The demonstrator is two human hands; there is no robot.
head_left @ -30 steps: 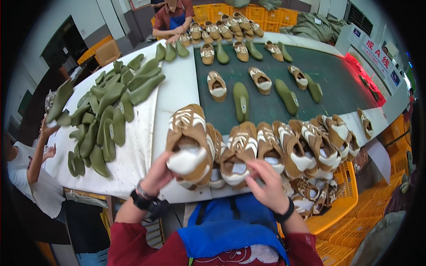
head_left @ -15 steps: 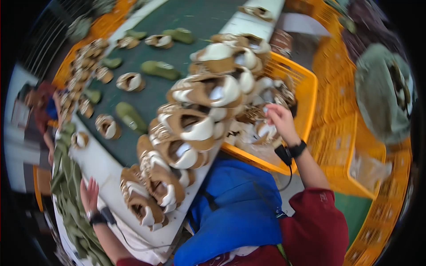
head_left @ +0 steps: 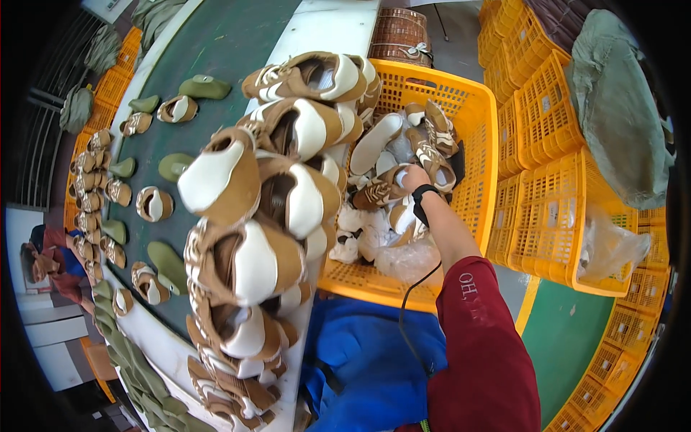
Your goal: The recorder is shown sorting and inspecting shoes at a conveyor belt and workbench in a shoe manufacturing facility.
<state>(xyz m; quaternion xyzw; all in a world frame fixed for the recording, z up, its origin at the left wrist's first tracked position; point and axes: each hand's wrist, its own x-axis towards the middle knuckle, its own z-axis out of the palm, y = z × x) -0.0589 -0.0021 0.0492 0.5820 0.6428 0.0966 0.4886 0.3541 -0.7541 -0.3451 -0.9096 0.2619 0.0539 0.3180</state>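
My right hand (head_left: 414, 178) reaches down into an orange plastic crate (head_left: 471, 194). Its fingers are closed at the heel end of a brown-and-white sneaker (head_left: 376, 191) lying among others there. Part of the grip is hidden behind the hand. Beside it in the crate lie a sneaker showing its pale sole (head_left: 376, 144), another brown laced sneaker (head_left: 432, 160) and crumpled clear plastic (head_left: 407, 261). My left hand is out of view. Left of the crate, stacked brown-and-white sneakers (head_left: 248, 263) cover the white table edge, heels toward me.
On the green conveyor belt (head_left: 230, 36) stand green shoe lasts (head_left: 167, 266) and single sneakers (head_left: 155, 204). Olive cloth (head_left: 137, 360) lies along the near left edge. Stacked orange crates (head_left: 543, 216) rise at the right, and a wicker basket (head_left: 400, 34) sits behind. A co-worker (head_left: 54, 263) is at far left.
My right hand has gone deeper into the crate and closed on a sneaker. The left hand has left the picture. The view has shifted, bringing the sneaker stack closer.
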